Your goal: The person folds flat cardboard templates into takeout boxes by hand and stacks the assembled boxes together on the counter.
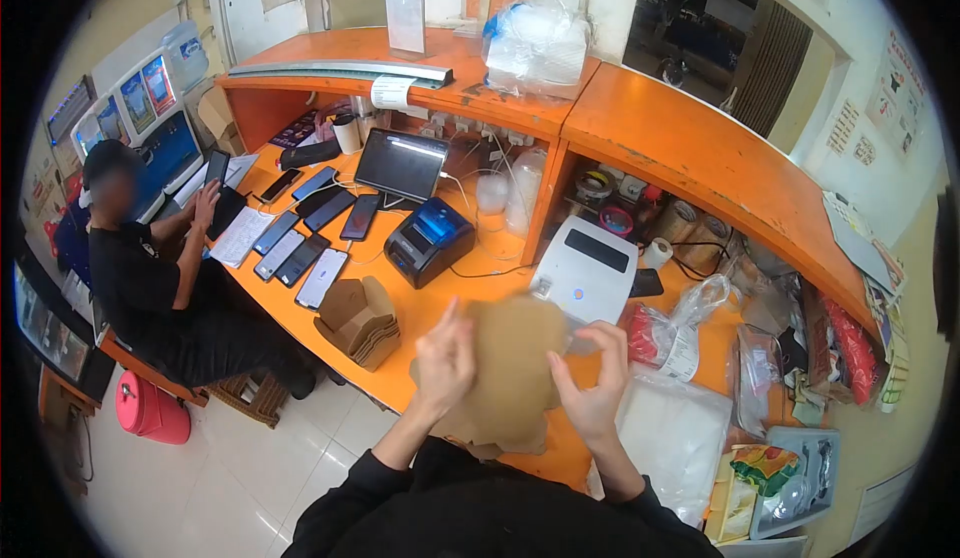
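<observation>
A flat brown cardboard box blank is raised in front of me, slightly blurred. My left hand is closed at its left edge, with the fingertips smeared by motion. On the other side, my right hand has its thumb and fingers apart and curved, the thumb close to the blank's right edge. Below the blank, more flat cardboard lies near my body, partly covered. To the left, a nested stack of folded cardboard food boxes stands on the orange desk.
Several phones lie left of a black receipt printer, before a tablet screen. A white machine, plastic bags and a grey tray are on the right. A seated person handles a device at far left.
</observation>
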